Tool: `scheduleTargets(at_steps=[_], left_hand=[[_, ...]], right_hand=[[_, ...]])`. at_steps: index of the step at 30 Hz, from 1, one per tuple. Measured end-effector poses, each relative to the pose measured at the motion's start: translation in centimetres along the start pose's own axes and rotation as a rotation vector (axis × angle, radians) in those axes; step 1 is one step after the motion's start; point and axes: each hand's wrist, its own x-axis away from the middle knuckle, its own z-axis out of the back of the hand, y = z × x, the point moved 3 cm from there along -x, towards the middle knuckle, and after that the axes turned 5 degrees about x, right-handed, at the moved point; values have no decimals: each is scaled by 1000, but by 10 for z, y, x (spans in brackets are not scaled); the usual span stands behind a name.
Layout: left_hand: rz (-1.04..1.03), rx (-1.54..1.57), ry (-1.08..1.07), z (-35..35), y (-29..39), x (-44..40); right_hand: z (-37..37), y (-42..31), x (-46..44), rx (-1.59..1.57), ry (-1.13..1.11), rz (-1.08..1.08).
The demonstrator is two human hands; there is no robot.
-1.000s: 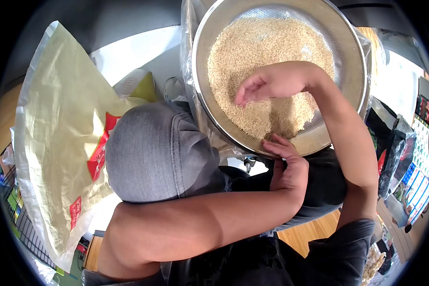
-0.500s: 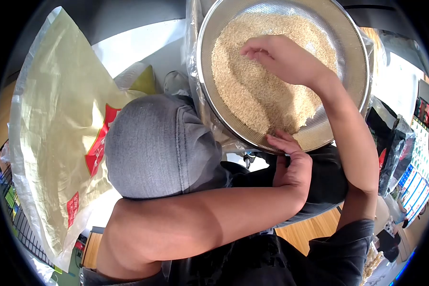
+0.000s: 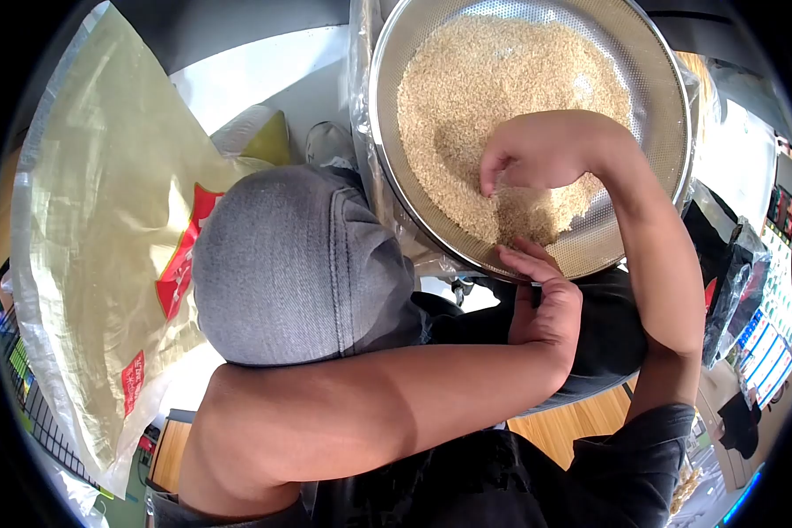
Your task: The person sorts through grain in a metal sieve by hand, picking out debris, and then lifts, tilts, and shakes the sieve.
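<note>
A large round metal mesh sieve [image 3: 669,97] holds a broad heap of small tan grains [image 3: 466,70] that look like brown rice. Its near rim is gripped by my left hand [image 3: 550,304], fingers laid over the inside of the edge and thumb outside. Above the grains in the middle is my right hand [image 3: 550,150], curled with its fingers pointing down. Its fingertips meet the heap; whether they pinch any grains is hidden. A darker shaded patch of grain lies between the two hands.
At left stands a big translucent yellowish sack [image 3: 106,229] with red printing. My grey-trousered knee [image 3: 282,264] is raised beside the sieve. Clear plastic film [image 3: 365,167] hangs along the sieve's left side. A black plastic bag [image 3: 722,264] is at right, above wooden flooring [image 3: 563,431].
My right hand has come down and slightly right across the grains, toward my left hand. My left hand keeps its place on the rim.
</note>
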Motion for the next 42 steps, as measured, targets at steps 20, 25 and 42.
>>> scheduleTargets(at_steps=[20,25,42], left_hand=[[-101,-66,0,1,-11,7],[-75,-52,27,0,-7,4],[-29,-41,4,-1,-8,4]], right_hand=[[-8,-40,0,120,16,-59],[-9,-12,-25,-54,390,120],[-4,9,-3,-493,16,-32]])
